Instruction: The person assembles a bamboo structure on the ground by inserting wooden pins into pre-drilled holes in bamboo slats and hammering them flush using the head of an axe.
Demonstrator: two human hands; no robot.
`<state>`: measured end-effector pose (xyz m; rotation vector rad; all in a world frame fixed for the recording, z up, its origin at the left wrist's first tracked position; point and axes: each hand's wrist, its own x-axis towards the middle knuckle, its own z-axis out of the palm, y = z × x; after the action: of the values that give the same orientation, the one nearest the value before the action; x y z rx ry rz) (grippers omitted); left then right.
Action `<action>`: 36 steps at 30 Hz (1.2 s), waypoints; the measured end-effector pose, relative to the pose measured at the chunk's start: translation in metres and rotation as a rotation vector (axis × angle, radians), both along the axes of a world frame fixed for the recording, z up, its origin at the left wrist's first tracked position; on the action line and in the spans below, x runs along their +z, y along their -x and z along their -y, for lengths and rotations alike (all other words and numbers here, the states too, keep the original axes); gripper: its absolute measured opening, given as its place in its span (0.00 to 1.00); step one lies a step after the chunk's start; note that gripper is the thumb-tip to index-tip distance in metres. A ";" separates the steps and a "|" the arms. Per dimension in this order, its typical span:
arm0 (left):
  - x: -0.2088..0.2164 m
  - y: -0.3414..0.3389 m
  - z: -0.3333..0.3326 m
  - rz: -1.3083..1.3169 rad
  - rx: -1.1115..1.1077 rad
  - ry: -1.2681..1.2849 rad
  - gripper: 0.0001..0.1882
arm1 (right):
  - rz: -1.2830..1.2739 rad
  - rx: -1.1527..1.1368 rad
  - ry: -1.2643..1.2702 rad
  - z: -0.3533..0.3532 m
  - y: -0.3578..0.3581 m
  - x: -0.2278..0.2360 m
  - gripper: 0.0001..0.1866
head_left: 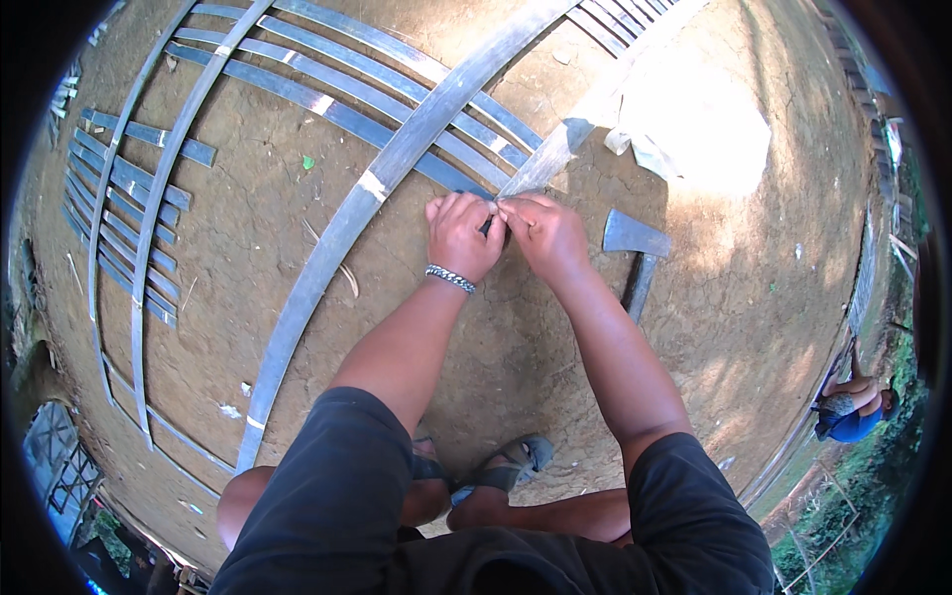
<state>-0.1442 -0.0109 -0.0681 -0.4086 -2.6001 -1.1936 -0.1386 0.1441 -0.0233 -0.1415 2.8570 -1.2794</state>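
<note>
Slats (347, 116) run from the far left toward a broad strip (547, 159), whose long axis slants away to the far right. At the strip's near end, the left hand (463, 236) and right hand (547, 238) are together, pinching; exactly what they grip, I cannot tell. Neither is clearly nearer. An axe (637, 238) lies to the right.

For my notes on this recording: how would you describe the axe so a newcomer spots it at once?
On the brown dirt ground, find the person's right hand. Just right of it lies the axe, its dark handle running down toward the right forearm. Unlike the long, thin slats to the left, it is short, with a broad, wedge-shaped grey head.
</note>
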 end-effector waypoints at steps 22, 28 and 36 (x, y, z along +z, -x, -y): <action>0.005 0.000 -0.001 0.020 -0.019 0.019 0.04 | 0.441 -0.765 -0.555 -0.101 -0.164 -0.004 0.41; 0.003 0.001 0.000 0.005 -0.014 0.025 0.05 | 0.332 -0.668 -0.137 -0.106 -0.173 0.001 0.36; 0.006 0.002 0.000 0.036 -0.033 0.025 0.06 | 0.415 -0.514 0.567 -0.023 -0.143 0.048 0.32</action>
<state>-0.1460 -0.0109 -0.0618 -0.4406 -2.6514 -1.1906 0.0044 0.1667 0.0248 0.8021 2.1778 -1.8946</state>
